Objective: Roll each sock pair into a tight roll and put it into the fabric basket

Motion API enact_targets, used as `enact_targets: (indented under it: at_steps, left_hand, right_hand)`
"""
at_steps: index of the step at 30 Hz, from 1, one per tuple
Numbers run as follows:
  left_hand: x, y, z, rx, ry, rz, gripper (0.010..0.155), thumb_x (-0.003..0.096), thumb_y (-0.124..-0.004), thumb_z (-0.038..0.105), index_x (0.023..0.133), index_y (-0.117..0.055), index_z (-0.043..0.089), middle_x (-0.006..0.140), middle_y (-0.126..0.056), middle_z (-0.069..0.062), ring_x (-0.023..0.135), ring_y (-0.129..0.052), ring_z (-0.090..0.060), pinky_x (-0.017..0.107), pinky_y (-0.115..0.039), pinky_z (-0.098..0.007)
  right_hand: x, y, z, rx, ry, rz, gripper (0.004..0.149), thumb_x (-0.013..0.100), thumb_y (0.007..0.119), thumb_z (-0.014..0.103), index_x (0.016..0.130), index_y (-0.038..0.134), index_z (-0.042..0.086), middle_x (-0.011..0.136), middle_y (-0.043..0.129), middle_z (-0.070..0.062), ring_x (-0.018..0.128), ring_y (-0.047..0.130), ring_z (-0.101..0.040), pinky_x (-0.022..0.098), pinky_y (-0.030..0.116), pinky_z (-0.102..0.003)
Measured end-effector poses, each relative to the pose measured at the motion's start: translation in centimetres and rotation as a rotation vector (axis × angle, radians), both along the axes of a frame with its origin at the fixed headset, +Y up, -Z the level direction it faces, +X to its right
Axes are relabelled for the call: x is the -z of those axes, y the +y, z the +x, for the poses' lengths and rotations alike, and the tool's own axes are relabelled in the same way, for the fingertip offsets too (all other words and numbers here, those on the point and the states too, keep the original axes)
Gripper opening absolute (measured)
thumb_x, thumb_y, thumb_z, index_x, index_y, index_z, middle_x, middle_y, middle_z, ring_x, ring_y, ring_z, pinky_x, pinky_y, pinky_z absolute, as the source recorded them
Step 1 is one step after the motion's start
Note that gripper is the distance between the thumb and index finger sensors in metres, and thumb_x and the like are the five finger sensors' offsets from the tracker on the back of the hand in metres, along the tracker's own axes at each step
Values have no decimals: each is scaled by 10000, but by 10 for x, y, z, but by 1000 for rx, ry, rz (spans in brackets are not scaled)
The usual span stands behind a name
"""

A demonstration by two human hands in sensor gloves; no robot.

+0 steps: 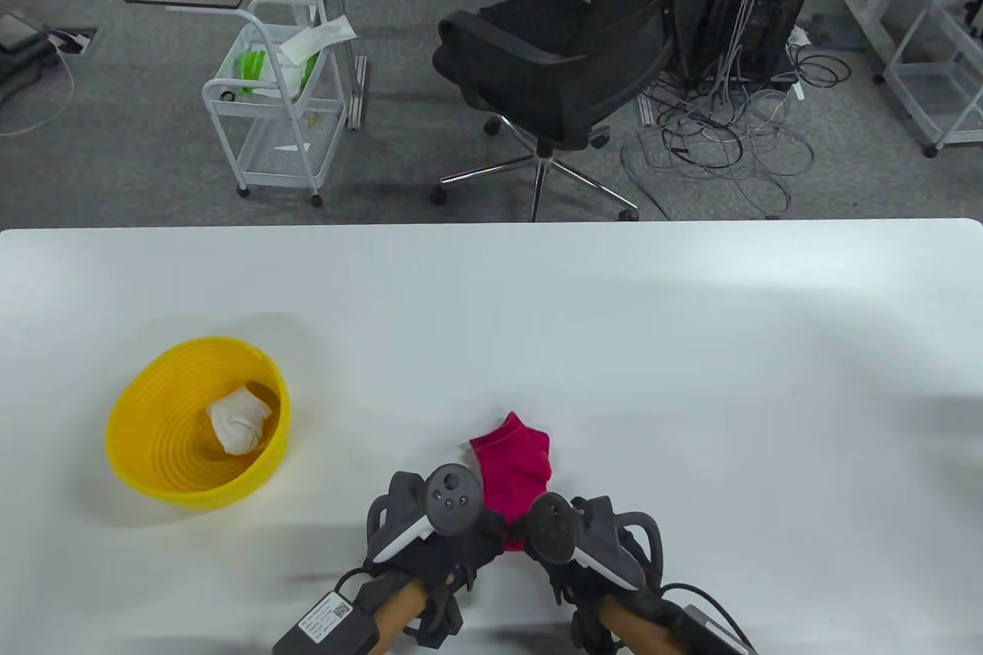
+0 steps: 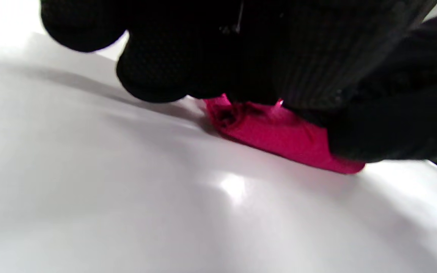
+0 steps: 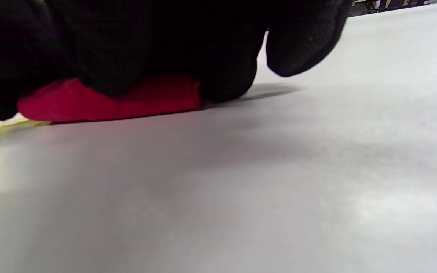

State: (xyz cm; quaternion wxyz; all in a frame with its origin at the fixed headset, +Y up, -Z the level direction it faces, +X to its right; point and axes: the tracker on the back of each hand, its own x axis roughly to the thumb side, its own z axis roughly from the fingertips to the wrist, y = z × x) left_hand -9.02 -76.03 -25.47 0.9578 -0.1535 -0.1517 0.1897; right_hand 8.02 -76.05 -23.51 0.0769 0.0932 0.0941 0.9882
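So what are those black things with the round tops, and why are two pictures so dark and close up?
Those are a person's two hands in black sensor gloves, left hand and right hand. The round things are trackers strapped on their backs. One camera looks down at the white table. The other two sit on the wrists, so the fingers fill the picture. Both hands grip the near end of a red sock pair. A white sock roll already lies in the yellow basket.

On the white table (image 1: 691, 348), a round yellow ribbed basket (image 1: 146, 448) holding a white sock roll (image 1: 236, 418) sits toward the left edge, while both gloved hands, left (image 1: 438, 532) and right (image 1: 572, 536), press a flat crimson sock pair (image 1: 513, 467) near the front edge.
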Motion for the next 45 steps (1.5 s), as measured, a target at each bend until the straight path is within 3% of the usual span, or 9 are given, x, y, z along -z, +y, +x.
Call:
enact_targets:
  at_steps: [8, 11, 15, 17, 23, 29, 34, 40, 45]
  left_hand:
    - [-6, -4, 7, 54, -15, 100, 471, 289, -978, 425, 732, -966, 266, 736, -936, -42, 523, -960, -220, 449, -766, -447]
    - [-8, -4, 10, 59, -11, 129, 420, 324, -936, 400, 717, -977, 257, 721, -942, -45, 515, -963, -220, 444, -767, -446]
    - [-7, -5, 8, 40, 17, 113, 394, 360, -888, 388, 723, -975, 261, 731, -934, -47, 526, -953, -222, 455, -756, -446]
    - [-6, -6, 8, 27, 26, 102, 387, 370, -873, 386, 723, -974, 262, 735, -929, -49, 529, -945, -225, 457, -750, -447]
    - [-7, -6, 9, 31, 29, 96, 391, 380, -852, 386, 732, -966, 263, 742, -919, -47, 534, -935, -228, 464, -741, -447]
    - [-7, -6, 7, 9, 62, 82, 404, 387, -837, 391, 750, -955, 259, 763, -906, -43, 543, -927, -235, 472, -735, -451]
    - [-10, 4, 7, 19, 58, 179, 425, 364, -857, 394, 760, -963, 279, 776, -918, -16, 570, -954, -220, 461, -756, -441]
    - [-12, 4, 10, 57, 11, 166, 476, 325, -916, 435, 772, -961, 277, 789, -917, -9, 586, -956, -222, 472, -756, -443]
    - [-8, -2, 9, 69, -5, 131, 508, 304, -955, 433, 788, -940, 279, 803, -902, -8, 600, -940, -217, 485, -749, -444]
  right_hand:
    - [0, 0, 0, 6, -20, 21, 375, 396, 852, 426, 771, 865, 414, 809, 924, 144, 718, 953, -117, 598, 774, -473]
    - [1, 2, 2, 27, -22, 7, 381, 394, 852, 429, 774, 858, 415, 817, 921, 144, 739, 947, -120, 603, 771, -474]
    - [-1, 19, 6, 62, 16, 114, 373, 364, 900, 425, 737, 887, 422, 815, 924, 163, 751, 945, -114, 607, 775, -465]
    - [-1, 22, 6, 78, 40, 113, 357, 353, 917, 425, 710, 908, 422, 788, 944, 169, 732, 958, -110, 602, 780, -460]
    - [-2, 10, 1, 22, 62, 20, 367, 355, 914, 428, 722, 900, 422, 801, 940, 169, 741, 954, -113, 605, 776, -466]
    - [0, 4, 2, 10, 31, 16, 400, 357, 912, 427, 754, 867, 429, 842, 906, 169, 770, 935, -122, 612, 767, -473]
    - [1, -1, 3, -8, 18, 20, 447, 348, 920, 434, 785, 830, 432, 866, 886, 173, 797, 910, -124, 628, 751, -481]
    - [-1, -3, -1, -47, 23, 69, 456, 346, 921, 428, 793, 824, 426, 858, 883, 169, 800, 900, -118, 639, 741, -480]
    - [1, -3, 0, -33, 27, 63, 416, 387, 857, 403, 800, 813, 435, 848, 887, 164, 788, 905, -108, 647, 731, -478]
